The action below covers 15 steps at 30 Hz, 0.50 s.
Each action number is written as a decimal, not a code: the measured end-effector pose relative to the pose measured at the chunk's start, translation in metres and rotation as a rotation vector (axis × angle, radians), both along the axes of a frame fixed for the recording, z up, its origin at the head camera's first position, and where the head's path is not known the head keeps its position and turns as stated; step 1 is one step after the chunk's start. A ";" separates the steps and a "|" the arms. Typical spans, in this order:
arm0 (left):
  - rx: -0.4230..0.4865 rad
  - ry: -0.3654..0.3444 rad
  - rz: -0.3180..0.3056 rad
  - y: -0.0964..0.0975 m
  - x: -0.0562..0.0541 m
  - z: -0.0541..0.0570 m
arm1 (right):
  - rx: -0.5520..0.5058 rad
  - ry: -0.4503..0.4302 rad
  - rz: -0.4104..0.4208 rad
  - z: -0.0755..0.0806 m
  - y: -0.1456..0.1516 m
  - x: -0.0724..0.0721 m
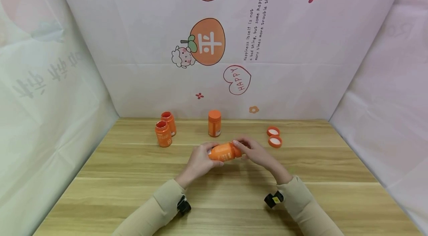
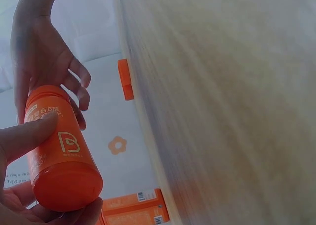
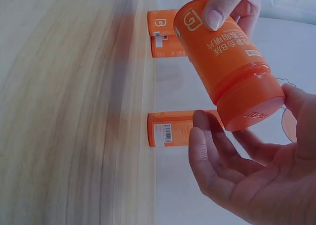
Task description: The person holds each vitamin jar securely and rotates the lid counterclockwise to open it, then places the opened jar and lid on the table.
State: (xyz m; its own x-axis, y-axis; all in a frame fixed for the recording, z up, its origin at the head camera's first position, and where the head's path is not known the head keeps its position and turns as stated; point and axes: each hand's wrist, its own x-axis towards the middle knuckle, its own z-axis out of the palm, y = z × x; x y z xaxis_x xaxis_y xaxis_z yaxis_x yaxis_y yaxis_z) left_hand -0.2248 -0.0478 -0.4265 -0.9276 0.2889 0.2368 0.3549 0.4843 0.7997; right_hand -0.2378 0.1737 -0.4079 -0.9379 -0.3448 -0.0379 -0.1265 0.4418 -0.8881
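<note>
My left hand (image 1: 199, 159) grips an orange bottle (image 1: 222, 152) round its body, with the thumb across the label. The bottle lies tilted above the table, its capped end toward my right hand (image 1: 255, 152). In the right wrist view, the right thumb touches the edge of the orange cap (image 3: 251, 104), while the other fingers spread loosely below it. Seen in the left wrist view, those right-hand fingers (image 2: 79, 86) stand apart from the cap's side. The cap sits on the bottle's neck.
Two uncapped orange bottles (image 1: 163, 134) stand at the back left. A capped orange bottle (image 1: 214, 123) stands at the back middle. Two loose orange caps (image 1: 275, 141) lie with their white insides up at the back right. A printed cloth wall (image 1: 284, 91) borders the wooden table (image 1: 230, 206).
</note>
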 end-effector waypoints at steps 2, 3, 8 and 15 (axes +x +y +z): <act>-0.003 -0.002 0.001 0.000 0.000 0.000 | 0.001 -0.024 0.008 0.000 0.001 0.000; -0.004 -0.003 0.002 0.000 0.000 0.001 | 0.003 -0.030 0.016 0.000 0.001 0.000; -0.004 -0.002 0.005 0.000 0.001 0.001 | 0.023 -0.051 0.024 0.001 0.001 0.000; 0.004 -0.007 0.007 0.000 0.001 0.001 | 0.023 -0.089 0.049 0.015 -0.002 0.010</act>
